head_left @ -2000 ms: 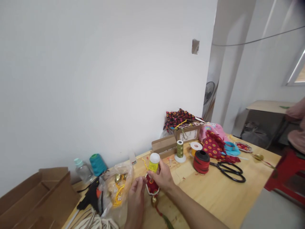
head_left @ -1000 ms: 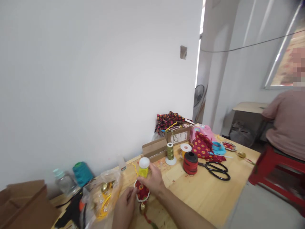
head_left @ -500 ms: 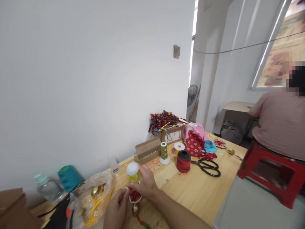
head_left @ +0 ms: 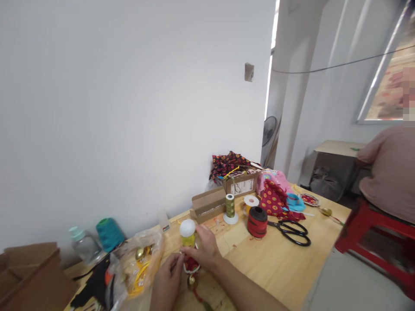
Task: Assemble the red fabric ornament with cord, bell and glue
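Observation:
Between my hands is a red patterned fabric ornament (head_left: pixel 191 264) with white edging. A small gold bell (head_left: pixel 191 280) and a red cord hang from its lower end. My left hand (head_left: pixel 169 276) is closed, its thumb and fingertips pinching the ornament's left edge. From the other side my right hand (head_left: pixel 206 249) grips the ornament, its thumb over the upper part near the left fingertips. Just behind the ornament stands a yellow bottle with a white cap (head_left: pixel 187 228), close to the right fingers. What lies under the right palm is hidden.
Right of my hands are a red thread spool (head_left: pixel 257 222), black scissors (head_left: pixel 293 232), a green thread spool (head_left: pixel 230 206) and red patterned cloth (head_left: pixel 274 201). A plastic bag (head_left: pixel 155 242) with yellow cords lies left. A person (head_left: pixel 391 168) sits on a red stool (head_left: pixel 372 233).
The view has turned slightly left, so everything sits further right in the picture. Both hands keep hold of the ornament with little visible change in grip.

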Available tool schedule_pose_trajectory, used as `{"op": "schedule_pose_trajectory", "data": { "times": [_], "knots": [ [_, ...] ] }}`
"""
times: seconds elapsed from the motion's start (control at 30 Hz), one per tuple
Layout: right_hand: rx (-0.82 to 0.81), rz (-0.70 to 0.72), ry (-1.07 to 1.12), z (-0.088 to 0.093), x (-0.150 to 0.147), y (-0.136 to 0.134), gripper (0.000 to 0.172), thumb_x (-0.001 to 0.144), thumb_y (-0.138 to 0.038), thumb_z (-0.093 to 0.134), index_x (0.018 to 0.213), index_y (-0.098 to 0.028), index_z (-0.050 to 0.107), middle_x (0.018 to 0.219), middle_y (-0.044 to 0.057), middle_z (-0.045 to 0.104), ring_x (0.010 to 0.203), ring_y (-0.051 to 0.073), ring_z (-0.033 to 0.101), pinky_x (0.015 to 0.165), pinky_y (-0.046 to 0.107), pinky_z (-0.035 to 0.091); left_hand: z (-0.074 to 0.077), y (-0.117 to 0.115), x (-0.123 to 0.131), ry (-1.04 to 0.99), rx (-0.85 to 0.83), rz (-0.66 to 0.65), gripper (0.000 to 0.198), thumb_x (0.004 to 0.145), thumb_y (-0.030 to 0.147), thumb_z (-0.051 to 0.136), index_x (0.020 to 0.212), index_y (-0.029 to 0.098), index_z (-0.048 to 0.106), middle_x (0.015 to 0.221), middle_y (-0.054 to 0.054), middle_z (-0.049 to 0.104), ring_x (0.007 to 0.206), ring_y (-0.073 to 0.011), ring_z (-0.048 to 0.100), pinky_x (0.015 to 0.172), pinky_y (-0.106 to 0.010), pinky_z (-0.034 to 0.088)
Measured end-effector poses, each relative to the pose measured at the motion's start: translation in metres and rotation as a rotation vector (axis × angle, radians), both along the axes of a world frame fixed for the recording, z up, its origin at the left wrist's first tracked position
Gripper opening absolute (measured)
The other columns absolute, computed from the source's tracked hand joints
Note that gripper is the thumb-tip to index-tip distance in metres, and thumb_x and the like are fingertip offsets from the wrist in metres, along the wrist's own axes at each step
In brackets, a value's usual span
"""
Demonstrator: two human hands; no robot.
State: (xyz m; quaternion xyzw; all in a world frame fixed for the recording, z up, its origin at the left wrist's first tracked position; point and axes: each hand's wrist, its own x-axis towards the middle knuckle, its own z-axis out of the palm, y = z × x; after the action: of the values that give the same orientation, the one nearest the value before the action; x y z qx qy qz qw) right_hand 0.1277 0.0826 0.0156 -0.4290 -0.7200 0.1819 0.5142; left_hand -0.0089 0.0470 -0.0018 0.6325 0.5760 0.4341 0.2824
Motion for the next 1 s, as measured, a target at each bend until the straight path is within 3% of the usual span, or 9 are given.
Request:
{"op": "schedule_pose_trajectory", "data": {
  "times": [0.17,0.37,0.5,1.0],
  "knots": [
    [-0.148,-0.002,0.159,-0.008,-0.002,0.005,0.034,0.06,-0.027,0.067,0.091,-0.02,0.057,0.084,0.002,0.062,0.078,0.018,0.055,0.069,0.027,0.042,0.005,-0.003,0.004,-0.004,-0.013,0.006,0.026,0.072,0.042,0.05,0.068,0.021,0.064,0.066,-0.002,0.069,0.063,-0.0202,0.061,0.058,-0.027,0.046],
    [-0.178,-0.065,0.255,-0.016,-0.003,0.009,0.023,0.07,-0.027,0.056,0.09,-0.016,0.052,0.082,0.004,0.063,0.073,0.016,0.058,0.064,0.026,0.044,0.006,-0.005,0.004,-0.014,-0.016,0.027,0.029,0.071,0.044,0.05,0.062,0.02,0.062,0.062,-0.003,0.068,0.062,-0.021,0.061,0.057,-0.027,0.045],
    [-0.19,-0.096,0.231,-0.015,-0.003,0.009,0.027,0.064,-0.028,0.062,0.087,-0.018,0.054,0.08,0.003,0.063,0.075,0.018,0.057,0.064,0.028,0.043,0.006,-0.005,0.005,-0.028,-0.016,0.019,0.028,0.071,0.044,0.05,0.064,0.02,0.063,0.065,-0.004,0.069,0.063,-0.021,0.061,0.058,-0.028,0.046],
    [-0.143,-0.105,0.104,-0.005,-0.006,0.001,0.033,0.06,-0.025,0.065,0.09,-0.018,0.055,0.083,0.003,0.061,0.079,0.02,0.054,0.068,0.028,0.04,0.005,-0.006,0.004,-0.025,-0.004,0.01,0.026,0.072,0.041,0.049,0.064,0.02,0.062,0.062,-0.002,0.067,0.063,-0.0206,0.061,0.058,-0.027,0.045]
  ]
}}
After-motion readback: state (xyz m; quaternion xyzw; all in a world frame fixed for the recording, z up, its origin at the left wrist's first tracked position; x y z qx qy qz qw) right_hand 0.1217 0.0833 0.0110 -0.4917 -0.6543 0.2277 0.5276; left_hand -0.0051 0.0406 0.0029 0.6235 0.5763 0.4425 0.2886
